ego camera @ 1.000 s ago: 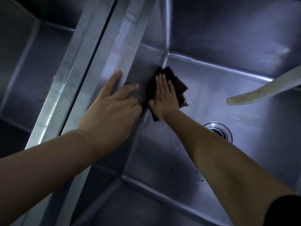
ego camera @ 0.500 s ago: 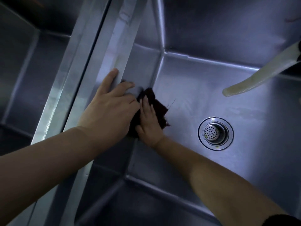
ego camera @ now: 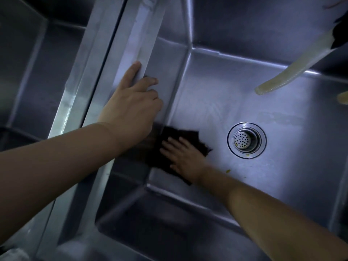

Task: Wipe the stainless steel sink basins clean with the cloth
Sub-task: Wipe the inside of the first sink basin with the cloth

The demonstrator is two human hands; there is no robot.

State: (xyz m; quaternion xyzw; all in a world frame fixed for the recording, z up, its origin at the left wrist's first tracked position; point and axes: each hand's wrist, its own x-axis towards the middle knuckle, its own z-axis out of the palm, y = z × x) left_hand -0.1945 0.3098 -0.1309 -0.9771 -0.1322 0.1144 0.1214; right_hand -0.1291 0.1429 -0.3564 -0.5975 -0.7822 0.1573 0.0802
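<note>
1. Right hand [ego camera: 183, 157] lies flat, fingers straight and slightly spread, pressing the dark cloth [ego camera: 190, 140] onto the floor of the right basin [ego camera: 216, 102]. The fingers point toward the dividing wall on the left; nothing is pinched or gripped.
2. Left hand [ego camera: 131, 104] rests on the divider rim [ego camera: 130, 59] between the two basins. The index finger lies extended along the rim's top; the remaining fingers curl loosely over the inner edge onto the basin wall. It holds no object and, by judgement, serves as a brace.
3. Both hands are apart, but close: the left hand sits just above and to the left of the cloth, while the right hand lies directly on it.
4. Cloth position: on the basin floor, at the seam where the floor meets the left wall, its left edge reaching up into that seam. It spreads out wider than the hand, with a ragged edge toward the drain strainer [ego camera: 246, 140].
5. Governing relation: the uncleaned floor extends away from the cloth to the right, toward the drain strainer, which is near the cloth but not touching. Small yellowish specks [ego camera: 228, 170] lie on the floor near the right wrist, between cloth and strainer.
6. Judgement: the right hand is the working hand; the next stroke calls for a flat sweep to the right along the floor.
7. A pale hose [ego camera: 293, 72] hangs over the far right side, well apart from both hands. The left basin [ego camera: 37, 81] lies beyond the divider, untouched by the cloth at this moment.
</note>
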